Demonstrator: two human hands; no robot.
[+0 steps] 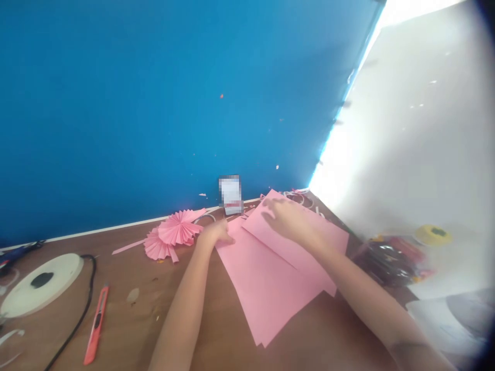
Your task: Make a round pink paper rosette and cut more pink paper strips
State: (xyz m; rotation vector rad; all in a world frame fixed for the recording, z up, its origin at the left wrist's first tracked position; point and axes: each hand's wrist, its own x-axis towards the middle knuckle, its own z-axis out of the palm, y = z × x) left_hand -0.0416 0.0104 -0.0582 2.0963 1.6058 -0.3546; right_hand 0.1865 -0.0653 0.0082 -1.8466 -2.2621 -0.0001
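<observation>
Two overlapping pink paper sheets lie on the brown table. My left hand [217, 233] is at the left corner of the lower pink sheet [270, 293], thumb over its edge and the other fingers mostly hidden. My right hand [284, 216] is over the upper pink sheet [320, 232], fingers apart and somewhat blurred, seeming to touch its surface. Just left of my left hand are pleated pink paper fans [180, 229], with narrow pink strips sticking out from them.
An orange box cutter [96, 324] lies at the left, beside a black cable [91, 288] and a white tape roll [42, 283]. A small white box [231, 195] stands against the blue wall [154, 103]. Blurred plastic-wrapped items [392, 260] and a yellow roll [433, 235] are at right.
</observation>
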